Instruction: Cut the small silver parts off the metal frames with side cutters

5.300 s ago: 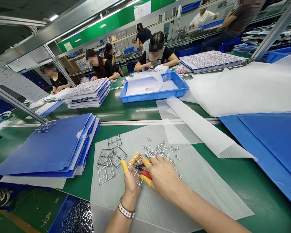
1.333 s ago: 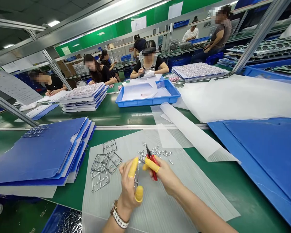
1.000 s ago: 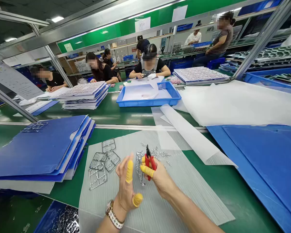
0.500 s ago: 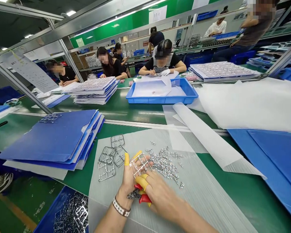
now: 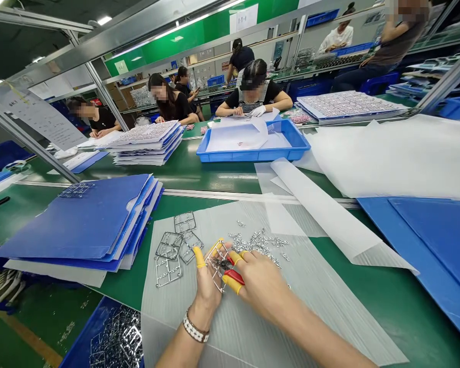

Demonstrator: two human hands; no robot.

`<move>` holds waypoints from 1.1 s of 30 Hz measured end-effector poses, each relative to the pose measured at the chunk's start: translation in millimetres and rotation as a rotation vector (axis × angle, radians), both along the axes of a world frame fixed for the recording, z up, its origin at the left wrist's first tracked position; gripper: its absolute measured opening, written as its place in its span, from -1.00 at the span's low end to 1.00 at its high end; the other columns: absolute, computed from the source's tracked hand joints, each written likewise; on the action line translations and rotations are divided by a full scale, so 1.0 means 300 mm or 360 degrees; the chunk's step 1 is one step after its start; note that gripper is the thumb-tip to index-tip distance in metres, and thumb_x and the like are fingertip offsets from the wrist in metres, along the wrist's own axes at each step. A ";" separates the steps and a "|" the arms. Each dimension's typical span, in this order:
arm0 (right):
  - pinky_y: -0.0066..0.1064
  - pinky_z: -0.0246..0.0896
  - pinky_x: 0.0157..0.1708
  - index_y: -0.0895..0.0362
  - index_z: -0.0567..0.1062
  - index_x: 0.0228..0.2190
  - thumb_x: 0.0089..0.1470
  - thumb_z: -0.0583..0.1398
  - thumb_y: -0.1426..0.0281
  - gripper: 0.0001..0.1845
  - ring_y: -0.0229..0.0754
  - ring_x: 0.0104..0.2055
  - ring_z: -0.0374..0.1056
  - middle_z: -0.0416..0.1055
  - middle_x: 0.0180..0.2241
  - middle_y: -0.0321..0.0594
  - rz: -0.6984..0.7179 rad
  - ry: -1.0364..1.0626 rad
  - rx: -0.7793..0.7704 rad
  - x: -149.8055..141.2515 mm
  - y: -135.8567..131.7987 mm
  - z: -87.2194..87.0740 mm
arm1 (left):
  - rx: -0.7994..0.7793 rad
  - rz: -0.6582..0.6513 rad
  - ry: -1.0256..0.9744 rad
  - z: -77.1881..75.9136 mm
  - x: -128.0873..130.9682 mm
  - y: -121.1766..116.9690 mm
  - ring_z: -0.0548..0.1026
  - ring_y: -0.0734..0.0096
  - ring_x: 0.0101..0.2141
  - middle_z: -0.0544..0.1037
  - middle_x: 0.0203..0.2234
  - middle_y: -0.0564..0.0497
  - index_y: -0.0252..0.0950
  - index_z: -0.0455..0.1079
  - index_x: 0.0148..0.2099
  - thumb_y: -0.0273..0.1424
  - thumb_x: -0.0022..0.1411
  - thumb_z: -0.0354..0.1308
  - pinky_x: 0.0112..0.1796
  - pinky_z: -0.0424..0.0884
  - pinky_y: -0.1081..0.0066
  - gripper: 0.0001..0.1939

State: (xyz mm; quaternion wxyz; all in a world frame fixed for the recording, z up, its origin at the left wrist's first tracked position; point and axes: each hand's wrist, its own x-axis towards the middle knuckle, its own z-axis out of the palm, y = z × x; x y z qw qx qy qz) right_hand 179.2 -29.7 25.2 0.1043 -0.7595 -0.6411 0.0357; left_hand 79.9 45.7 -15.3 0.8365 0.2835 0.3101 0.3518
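My left hand (image 5: pixel 207 281), with yellow finger covers, holds a chromed plastic sprue frame (image 5: pixel 219 285) tilted above the translucent sheet (image 5: pixel 291 317). In my right hand (image 5: pixel 262 281), also wearing yellow finger covers, are red-handled side cutters (image 5: pixel 234 277). Their dark jaws are at the frame's inner bars; whether they bite on a bar I cannot tell. Just beyond my right hand lies a spread of small shiny parts (image 5: pixel 258 243), partly hidden by it. Several similar sprue frames (image 5: pixel 168 271) rest on the sheet to the left of my hands.
Blue folders and paper sheets (image 5: pixel 84 220) are stacked at the left, one sprue frame on top. Below the bench edge a blue bin (image 5: pixel 82 337) holds many frames. A blue tray (image 5: pixel 253 155) stands across the bench; white film (image 5: pixel 329 220) lies right. Several people work opposite.
My right hand has raised the side cutters from beside my left wrist up to the sprue frame. The frame has tilted steeper in my left hand. The view has shifted slightly.
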 end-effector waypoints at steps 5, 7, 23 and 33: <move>-0.27 0.12 -0.34 0.16 0.46 -0.20 0.07 0.14 0.19 -0.66 -0.01 -0.29 0.32 0.43 -0.37 -0.11 0.0014 -0.0002 -0.0025 -0.001 0.002 0.010 | 0.0047 0.0042 0.0085 -0.011 -0.001 -0.002 0.43 0.16 -0.15 0.53 -0.18 -0.18 -0.38 0.47 -0.08 0.16 0.14 -0.21 -0.08 0.28 0.26 -0.24; -0.28 0.11 -0.34 0.15 0.46 -0.20 0.08 0.13 0.20 -0.67 -0.01 -0.29 0.32 0.43 -0.37 -0.11 0.0016 -0.0004 -0.0015 0.000 0.002 0.008 | 0.0071 0.0051 0.0114 -0.018 -0.001 -0.003 0.42 0.15 -0.12 0.52 -0.15 -0.18 -0.37 0.47 -0.08 0.17 0.12 -0.20 -0.07 0.27 0.26 -0.23; -0.29 0.13 -0.37 0.21 0.46 -0.17 0.09 0.13 0.27 -0.68 -0.02 -0.34 0.36 0.43 -0.42 -0.08 0.0070 -0.0134 0.0000 -0.009 -0.002 0.015 | 0.0187 0.0059 0.0150 -0.034 -0.003 -0.003 0.36 0.10 0.02 0.50 -0.08 -0.16 -0.31 0.43 -0.03 0.15 0.12 -0.16 0.05 0.18 0.21 -0.29; -0.24 0.12 -0.35 0.17 0.48 -0.31 0.11 0.09 0.21 -0.70 0.04 -0.28 0.33 0.43 -0.36 -0.05 -0.0097 -0.0192 -0.0079 0.051 -0.007 0.052 | 0.0111 -0.0025 0.0066 -0.006 -0.012 -0.007 0.36 0.10 0.02 0.49 -0.07 -0.22 -0.37 0.43 -0.02 0.13 0.16 -0.24 0.03 0.22 0.23 -0.25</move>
